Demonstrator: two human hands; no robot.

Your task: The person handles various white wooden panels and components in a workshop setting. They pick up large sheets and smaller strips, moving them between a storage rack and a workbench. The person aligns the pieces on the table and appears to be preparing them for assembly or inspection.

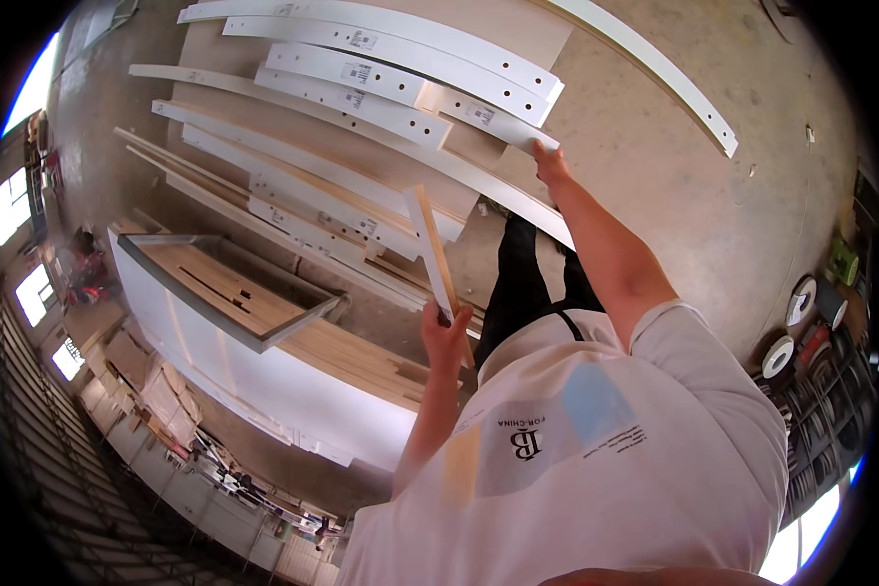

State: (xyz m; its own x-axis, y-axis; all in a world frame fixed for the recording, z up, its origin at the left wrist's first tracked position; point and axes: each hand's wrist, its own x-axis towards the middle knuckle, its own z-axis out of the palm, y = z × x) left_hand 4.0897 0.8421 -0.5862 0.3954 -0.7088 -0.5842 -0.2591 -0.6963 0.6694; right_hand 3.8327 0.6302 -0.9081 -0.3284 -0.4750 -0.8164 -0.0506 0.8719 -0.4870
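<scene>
My left hand (445,332) is closed round the near end of a short white board (426,234) with a bare wood edge, tilted up in front of me. Stretched out ahead, my right hand (550,162) grips the end of another short white board (498,119) that bears a printed label and a dark hole. This second board is beside a stack of long white boards (381,93) with drilled holes and labels. Whether its far end rests on the stack, I cannot tell. Parts of my fingers are hidden behind both boards.
More long white boards (293,161) lie in rows at my left. Beyond them stands a dark-framed rack (264,337) with wooden strips, next to a large white panel (195,371). A single long board (674,83) lies on the floor at right. Rolls of edging (776,356) stand far right.
</scene>
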